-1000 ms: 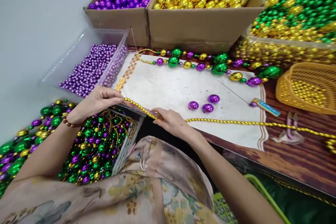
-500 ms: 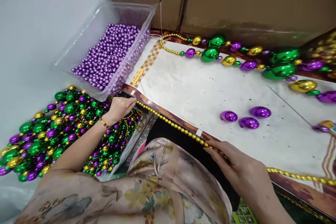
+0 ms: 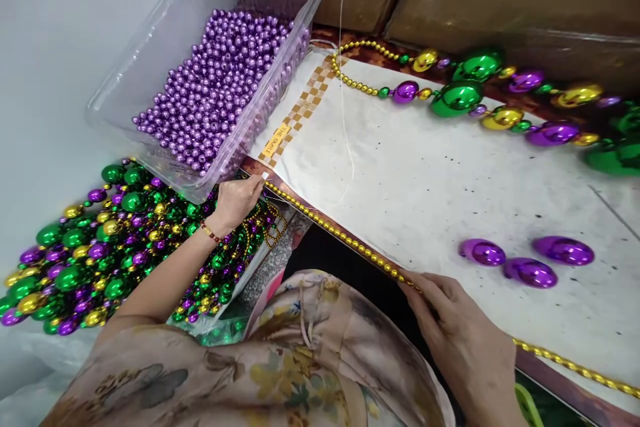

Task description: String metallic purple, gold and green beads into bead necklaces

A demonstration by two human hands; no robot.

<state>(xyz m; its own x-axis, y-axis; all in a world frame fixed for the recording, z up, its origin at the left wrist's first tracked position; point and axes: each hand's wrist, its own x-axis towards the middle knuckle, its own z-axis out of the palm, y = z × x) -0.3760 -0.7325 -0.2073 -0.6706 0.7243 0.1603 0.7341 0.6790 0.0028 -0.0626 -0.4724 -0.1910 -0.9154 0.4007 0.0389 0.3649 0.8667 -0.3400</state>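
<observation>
A strand of small gold beads (image 3: 330,229) runs taut along the table's front edge between my two hands. My left hand (image 3: 236,205), wearing a beaded bracelet, is closed in a pinch at the strand's far end, beside a small white tab at the edge. My right hand (image 3: 465,330) is wrapped over the strand nearer to me, its fingertips closed on the beads. More gold beads (image 3: 575,363) trail out past it to the right. Thin white thread (image 3: 351,157) hangs down over the table and reaches toward my left hand.
A clear plastic tub (image 3: 150,33) of purple beads (image 3: 215,93) stands behind my left hand. Finished-looking necklaces (image 3: 115,233) heap below it. A large-bead garland (image 3: 455,99) lies along cardboard boxes (image 3: 525,0). Three purple oval beads (image 3: 531,272) rest on the white tabletop (image 3: 410,193).
The view has shifted, so the tub and table look closer and the oval beads sit further right. Both hands keep hold of the gold strand, with little visible movement along the table edge.
</observation>
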